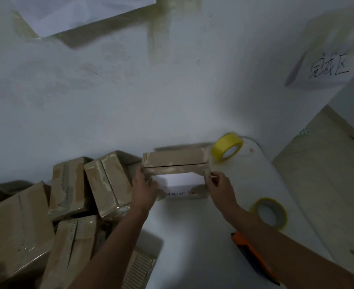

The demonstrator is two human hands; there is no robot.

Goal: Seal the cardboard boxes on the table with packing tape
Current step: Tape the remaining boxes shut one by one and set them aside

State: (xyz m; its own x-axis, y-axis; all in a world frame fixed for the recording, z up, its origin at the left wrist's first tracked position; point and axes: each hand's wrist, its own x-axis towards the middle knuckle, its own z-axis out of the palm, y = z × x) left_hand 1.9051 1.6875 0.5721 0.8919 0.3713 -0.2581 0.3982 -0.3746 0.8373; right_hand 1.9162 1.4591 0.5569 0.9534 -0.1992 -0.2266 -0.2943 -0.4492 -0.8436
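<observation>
pile of cardboard boxes (67, 205) sits at the near left of the tabletop (130, 111), jumbled and leaning on each other; most show glossy tape along the seams, so my guess is this is stock dumped within reach, sealed or not I can't tell for each

left hand (144, 191) has its grip clasped on the left end of the box in work (176, 165), fingers wrapped round the near-left corner, thumb side hidden behind the box

box in work stands centre, just right of the pile and clear of it, top flaps closed with a dark seam line running left-right across the top; a white label (182, 181) covers the near face. Box lies squarely between the two grips, held at both ends – reads as squaring it up and steadying it so the seam faces up for tape

right hand (219, 184) grips the right end, fingers curled on the near-right corner, mirror of the left

yellow tape roll (227, 150) stands on edge just beyond the box's far-right corner, touching or nearly, can't tell. Second tape roll (269, 213) lies flat near right, beside the right forearm. Orange cutter (253, 255) lies near, partly under that forearm. All tools parked right side, likely for right-hand pickup

paper sign (326, 69) with handwriting lies far right, probably marking a drop zone

neither hand holds tape, so no strip is going on yet
</observation>
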